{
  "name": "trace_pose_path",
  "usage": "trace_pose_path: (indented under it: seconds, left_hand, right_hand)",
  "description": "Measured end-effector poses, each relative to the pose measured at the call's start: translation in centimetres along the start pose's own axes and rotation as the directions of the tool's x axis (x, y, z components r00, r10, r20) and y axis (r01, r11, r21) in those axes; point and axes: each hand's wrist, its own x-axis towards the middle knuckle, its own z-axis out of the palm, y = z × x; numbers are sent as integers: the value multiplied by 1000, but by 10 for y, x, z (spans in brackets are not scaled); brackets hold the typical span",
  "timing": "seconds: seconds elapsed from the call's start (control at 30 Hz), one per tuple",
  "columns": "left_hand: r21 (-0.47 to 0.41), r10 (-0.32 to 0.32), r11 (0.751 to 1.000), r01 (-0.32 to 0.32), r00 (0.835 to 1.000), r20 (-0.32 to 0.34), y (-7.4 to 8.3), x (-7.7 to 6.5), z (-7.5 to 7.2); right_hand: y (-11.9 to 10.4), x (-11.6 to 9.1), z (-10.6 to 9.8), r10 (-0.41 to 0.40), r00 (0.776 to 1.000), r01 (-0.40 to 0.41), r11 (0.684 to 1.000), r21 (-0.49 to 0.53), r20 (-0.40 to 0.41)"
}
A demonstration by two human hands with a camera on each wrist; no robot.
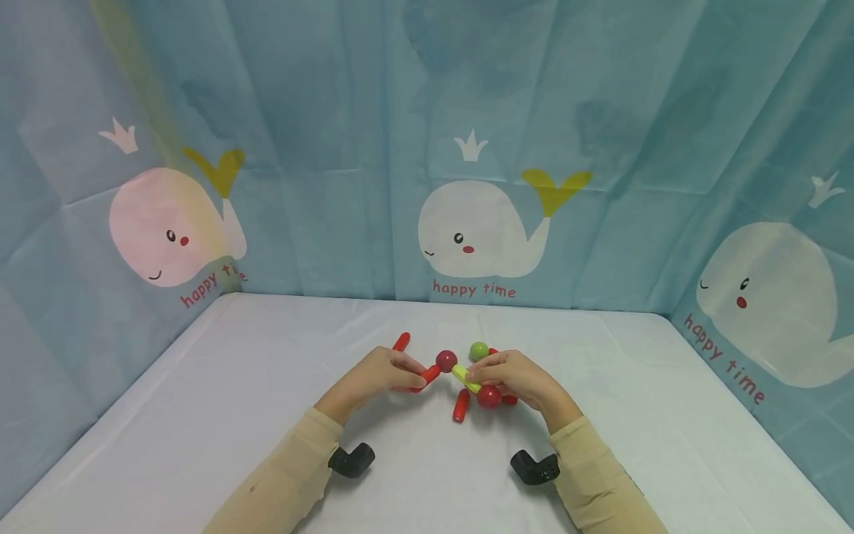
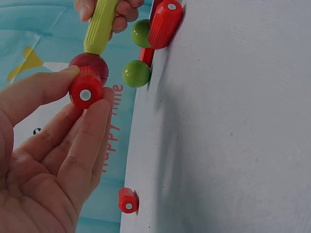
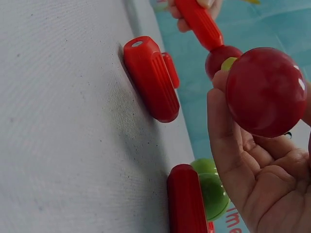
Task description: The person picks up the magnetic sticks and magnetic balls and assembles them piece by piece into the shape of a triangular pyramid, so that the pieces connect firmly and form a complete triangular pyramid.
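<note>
My left hand (image 1: 380,374) pinches a red ridged rod (image 1: 432,374) between thumb and fingers, above the table. The rod's far end meets a dark red ball (image 1: 446,361). From that ball a yellow-green rod (image 1: 459,372) runs to a second red ball (image 1: 489,396). My right hand (image 1: 522,375) grips the yellow-green rod near this second ball. In the left wrist view, the held red rod (image 2: 86,92) shows a round silver spot on its end. The large red ball (image 3: 266,92) hides part of the right fingers in the right wrist view.
Loose red rods lie on the white table, one below the joined pieces (image 1: 461,406), another beyond the left hand (image 1: 402,342). Green balls (image 2: 136,74) sit near other red rods by the right hand. A blue whale-print curtain (image 1: 320,222) stands behind.
</note>
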Motion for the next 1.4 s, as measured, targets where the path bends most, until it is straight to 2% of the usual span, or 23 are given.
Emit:
trace_pose_path:
  seconds: [0.93,1.4]
  left_hand:
    - [15,56,998,-57,996,75,0,-4,-2]
    - [7,72,997,-73,994,81,1,-5,-3]
  right_hand:
    - [0,0,-1,-13,990,7,999,45,138]
    - [0,-1,2,20,991,-23,999,23,132]
